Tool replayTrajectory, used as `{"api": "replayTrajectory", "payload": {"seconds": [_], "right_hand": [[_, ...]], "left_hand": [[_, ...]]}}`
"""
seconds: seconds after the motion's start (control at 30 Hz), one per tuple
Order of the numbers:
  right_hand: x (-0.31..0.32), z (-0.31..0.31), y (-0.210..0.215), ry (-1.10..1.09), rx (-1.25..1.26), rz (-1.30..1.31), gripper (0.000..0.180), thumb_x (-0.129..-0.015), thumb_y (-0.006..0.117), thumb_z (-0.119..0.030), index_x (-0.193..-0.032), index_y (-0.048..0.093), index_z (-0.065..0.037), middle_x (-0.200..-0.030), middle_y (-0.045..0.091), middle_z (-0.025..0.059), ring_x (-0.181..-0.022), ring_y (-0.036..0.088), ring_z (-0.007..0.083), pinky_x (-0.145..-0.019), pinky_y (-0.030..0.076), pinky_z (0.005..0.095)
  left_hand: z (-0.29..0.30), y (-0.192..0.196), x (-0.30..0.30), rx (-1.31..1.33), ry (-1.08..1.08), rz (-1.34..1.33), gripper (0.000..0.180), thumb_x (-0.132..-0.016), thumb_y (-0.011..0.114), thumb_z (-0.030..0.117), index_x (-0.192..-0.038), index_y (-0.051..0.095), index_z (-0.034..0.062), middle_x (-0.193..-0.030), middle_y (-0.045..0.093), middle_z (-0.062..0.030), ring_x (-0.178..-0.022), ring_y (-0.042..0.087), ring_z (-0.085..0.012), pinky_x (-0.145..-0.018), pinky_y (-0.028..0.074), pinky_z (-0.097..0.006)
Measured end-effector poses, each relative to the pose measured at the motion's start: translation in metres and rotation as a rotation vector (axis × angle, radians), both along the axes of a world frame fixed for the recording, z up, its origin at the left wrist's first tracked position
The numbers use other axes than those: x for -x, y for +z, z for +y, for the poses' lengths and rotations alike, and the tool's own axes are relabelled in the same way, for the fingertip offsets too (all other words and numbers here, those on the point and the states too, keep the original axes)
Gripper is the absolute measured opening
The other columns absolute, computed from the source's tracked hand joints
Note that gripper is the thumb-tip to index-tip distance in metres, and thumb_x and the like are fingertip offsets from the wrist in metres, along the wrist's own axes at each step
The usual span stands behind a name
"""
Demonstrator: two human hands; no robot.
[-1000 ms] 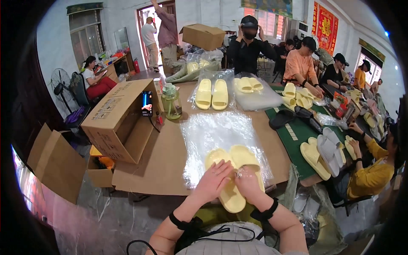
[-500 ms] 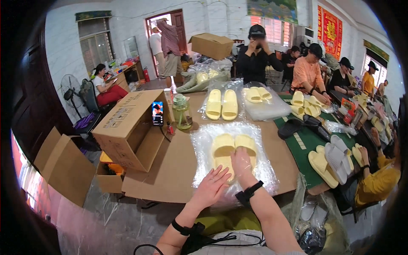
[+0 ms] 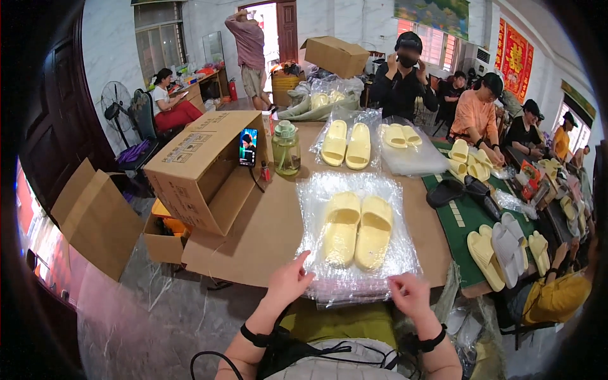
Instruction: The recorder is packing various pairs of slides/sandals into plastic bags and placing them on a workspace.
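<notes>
In front of me a pair of pale yellow slide slippers [image 3: 358, 231] lies side by side, inside or under the top clear plastic bag [image 3: 310, 209] of a flat stack; exactly how they sit in the film is hard to tell. At the bag's near left edge is my left hand [image 3: 290, 283], thumb and forefinger apart. My right hand [image 3: 410, 295] pinches the near right edge of the bag. Neither hand touches the slippers. Beyond them, another yellow pair [image 3: 346, 144] rests on clear film.
On the cardboard-covered table stand an open carton [image 3: 202, 171], a lit phone [image 3: 248, 147] and a green-lidded jar [image 3: 286, 149]. To the right, a green mat [image 3: 453, 237] carries several slippers. A masked person [image 3: 405, 79] stands across the table; several others sit at right.
My hands have left the slippers and drawn back, apart, to the bag's near edge. The slippers now lie uncovered by my hands. The view has shifted slightly.
</notes>
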State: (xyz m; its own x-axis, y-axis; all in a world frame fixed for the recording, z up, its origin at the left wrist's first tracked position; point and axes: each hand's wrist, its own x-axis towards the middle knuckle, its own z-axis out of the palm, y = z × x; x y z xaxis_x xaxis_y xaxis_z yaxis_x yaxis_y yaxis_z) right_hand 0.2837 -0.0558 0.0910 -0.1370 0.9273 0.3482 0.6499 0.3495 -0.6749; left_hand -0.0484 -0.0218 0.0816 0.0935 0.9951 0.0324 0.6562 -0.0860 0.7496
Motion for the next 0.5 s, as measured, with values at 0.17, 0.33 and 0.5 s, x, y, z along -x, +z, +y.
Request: {"api": "replayTrajectory", "payload": {"seconds": [0.17, 0.33, 0.5], "right_hand": [[-0.021, 0.006, -0.001, -0.038, -0.188, -0.182, 0.046, -0.078, 0.067, 0.001, -0.120, 0.069, -0.015, -0.119, 0.065, 0.0110, -0.090, 0.065, 0.0242, -0.076, 0.055, 0.0365], [-0.023, 0.003, -0.015, 0.247, -0.208, -0.305, 0.051, -0.073, 0.062, 0.000, -0.120, 0.070, -0.019, -0.129, 0.063, 0.0082, -0.095, 0.063, 0.0284, -0.081, 0.054, 0.0385], [-0.033, -0.006, -0.010, 0.180, -0.277, -0.125, 0.051, -0.068, 0.051, 0.005, -0.113, 0.071, -0.008, -0.124, 0.068, 0.0094, -0.101, 0.062, 0.0329, -0.090, 0.052, 0.0399]], "left_hand": [[0.003, -0.017, 0.010, -0.053, 0.034, -0.079, 0.059, -0.089, 0.069, 0.024, -0.144, 0.052, 0.0133, -0.075, 0.066, -0.0133, -0.069, 0.066, -0.0299, -0.070, 0.054, -0.041], [-0.010, -0.004, 0.011, 0.065, -0.107, -0.266, 0.055, -0.093, 0.068, 0.019, -0.145, 0.052, 0.0140, -0.074, 0.065, -0.0066, -0.066, 0.062, -0.0145, -0.067, 0.052, -0.030], [-0.013, -0.016, 0.021, 0.106, -0.119, -0.369, 0.046, -0.097, 0.064, 0.013, -0.142, 0.057, 0.0113, -0.078, 0.065, -0.0014, -0.068, 0.059, -0.0086, -0.066, 0.052, -0.026]]}}
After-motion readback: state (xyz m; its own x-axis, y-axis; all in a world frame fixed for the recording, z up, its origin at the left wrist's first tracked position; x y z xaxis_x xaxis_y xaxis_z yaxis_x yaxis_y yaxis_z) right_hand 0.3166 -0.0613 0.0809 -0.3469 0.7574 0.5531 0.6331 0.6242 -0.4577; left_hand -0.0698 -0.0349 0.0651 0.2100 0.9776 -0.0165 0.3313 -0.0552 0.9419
